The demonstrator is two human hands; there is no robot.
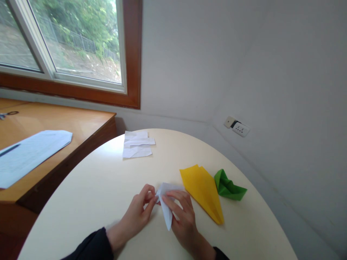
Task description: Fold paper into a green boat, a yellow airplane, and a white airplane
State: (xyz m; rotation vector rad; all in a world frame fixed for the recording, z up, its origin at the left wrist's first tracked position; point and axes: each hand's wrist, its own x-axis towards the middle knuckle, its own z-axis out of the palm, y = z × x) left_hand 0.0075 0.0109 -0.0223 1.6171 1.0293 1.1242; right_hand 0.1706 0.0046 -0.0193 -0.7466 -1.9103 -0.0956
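Observation:
A folded sheet of white paper [166, 213] is held between my two hands, just above the round table. My left hand [139, 211] pinches its left corner between thumb and fingers. On the other side, my right hand [184, 218] grips the body of the paper, fingers over the top and thumb underneath. One pointed flap hangs down toward me between the hands. Right of my right hand lies a folded yellow paper [203, 189], and beside it a green folded paper boat [229, 186].
White paper pieces [137, 150] lie near the far edge of the cream round table [94, 184]. To the left, a wooden desk [89, 117] bears papers [40, 151], a pen [10, 149] and scissors [9, 113]. A wall socket [240, 129] is at the right.

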